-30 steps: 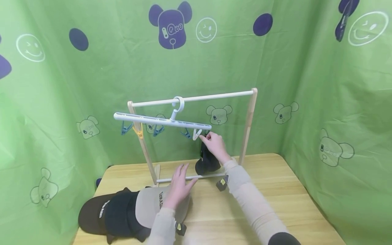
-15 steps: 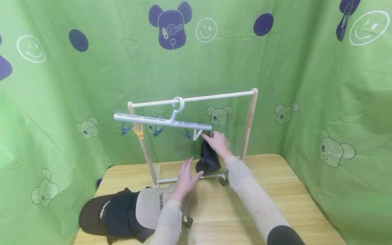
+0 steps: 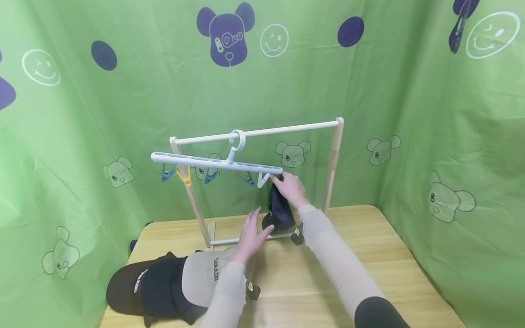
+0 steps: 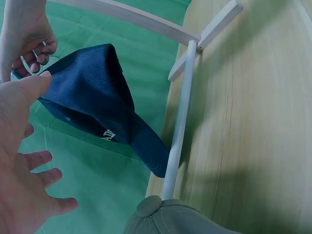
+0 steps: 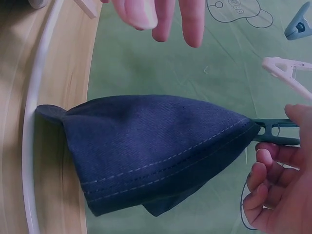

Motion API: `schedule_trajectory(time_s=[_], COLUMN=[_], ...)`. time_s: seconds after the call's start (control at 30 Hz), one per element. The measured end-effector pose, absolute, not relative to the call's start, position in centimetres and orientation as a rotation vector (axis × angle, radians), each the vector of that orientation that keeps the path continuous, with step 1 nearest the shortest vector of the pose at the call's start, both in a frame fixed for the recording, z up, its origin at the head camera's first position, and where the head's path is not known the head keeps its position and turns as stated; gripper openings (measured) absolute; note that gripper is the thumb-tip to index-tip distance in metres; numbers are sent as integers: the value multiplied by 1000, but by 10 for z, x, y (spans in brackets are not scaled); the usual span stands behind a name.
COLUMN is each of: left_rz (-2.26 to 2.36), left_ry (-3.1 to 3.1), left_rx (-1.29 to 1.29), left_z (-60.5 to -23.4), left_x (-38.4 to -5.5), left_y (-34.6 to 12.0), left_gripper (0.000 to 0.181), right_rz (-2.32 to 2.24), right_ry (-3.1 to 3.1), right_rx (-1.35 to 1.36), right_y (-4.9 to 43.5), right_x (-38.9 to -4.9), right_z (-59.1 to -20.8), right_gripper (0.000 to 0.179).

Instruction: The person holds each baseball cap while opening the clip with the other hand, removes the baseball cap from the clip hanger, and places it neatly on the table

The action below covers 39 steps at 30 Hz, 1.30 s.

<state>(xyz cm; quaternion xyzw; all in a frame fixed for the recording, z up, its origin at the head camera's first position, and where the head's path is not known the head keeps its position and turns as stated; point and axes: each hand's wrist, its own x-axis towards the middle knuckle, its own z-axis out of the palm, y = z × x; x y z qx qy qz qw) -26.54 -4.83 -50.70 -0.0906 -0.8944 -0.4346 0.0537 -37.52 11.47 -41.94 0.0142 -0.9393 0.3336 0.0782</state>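
A navy baseball cap (image 5: 161, 151) hangs by its crown from a dark teal clothes peg (image 5: 275, 129), brim down near the rack's lower bar. The peg sits at the right end of a pale blue clip hanger (image 3: 213, 162). My right hand (image 3: 290, 187) pinches the peg's legs between thumb and fingers, as the right wrist view shows. My left hand (image 3: 251, 238), fingers spread, is in front of and to the left of the cap, holding nothing. In the left wrist view, the left thumb (image 4: 36, 87) overlaps the cap's top edge; whether they touch, I cannot tell.
The hanger hooks over the top bar of a wood-and-white rack (image 3: 287, 129). Several other pegs, including a yellow peg (image 3: 185, 176) and a white peg (image 3: 263, 180), hang from it. A row of overlapping caps (image 3: 164, 284) lies on the wooden table (image 3: 348, 255) at left.
My left hand has moved up and to the right, closer to the navy cap. My right hand has shifted slightly up and stays at the peg. The hanger has hardly moved.
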Motion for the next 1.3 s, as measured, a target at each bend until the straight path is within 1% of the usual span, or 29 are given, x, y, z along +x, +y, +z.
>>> schedule_trajectory(time_s=[0.27, 0.47, 0.7, 0.87, 1.03, 1.3], left_rz=[-1320, -1353, -1379, -1413, -1467, -1580], left_ry=[-2726, -2691, -2669, -2658, -2598, -2479], left_rx=[-296, -331, -326, -315, -318, -284], left_z=[-506, -506, -505, -502, -501, -499], left_x=[-269, -269, -270, -270, -272, -279], left_y=[-44, -42, -39, -37, -36, -37], left_gripper=[79, 78, 80, 80, 78, 77], right_rz=[978, 996, 997, 1042, 1082, 1113], right_ry=[-2776, -2744, -2723, -2681, -2653, -2649], right_rx=[24, -2, 37, 70, 109, 132], right_y=[118, 121, 120, 115, 110, 102], right_x=[-373, -369, -365, -362, -360, -351], right_z=[-416, -410, -404, -399, -399, -397], right_gripper=[45, 49, 50, 48, 46, 46])
